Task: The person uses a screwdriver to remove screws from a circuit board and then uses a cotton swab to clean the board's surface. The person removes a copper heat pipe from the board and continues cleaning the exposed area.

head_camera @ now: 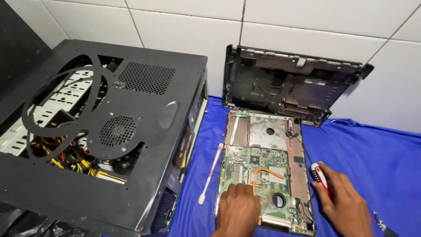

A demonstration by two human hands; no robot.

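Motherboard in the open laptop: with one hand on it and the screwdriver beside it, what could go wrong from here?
1. The left hand presses bare fingers on the motherboard; static or pressure might harm components.
2. The red-handled screwdriver under the right hand lies near thin wires; a slip could nick them.
3. The laptop cover leaning against the tiled wall could topple onto the board.

PC case [131,131] blocks my left; swab [211,172] lies in the narrow gap beside the board [258,175]. Cover [289,83] walls the back. Cloth [372,153] right is open.
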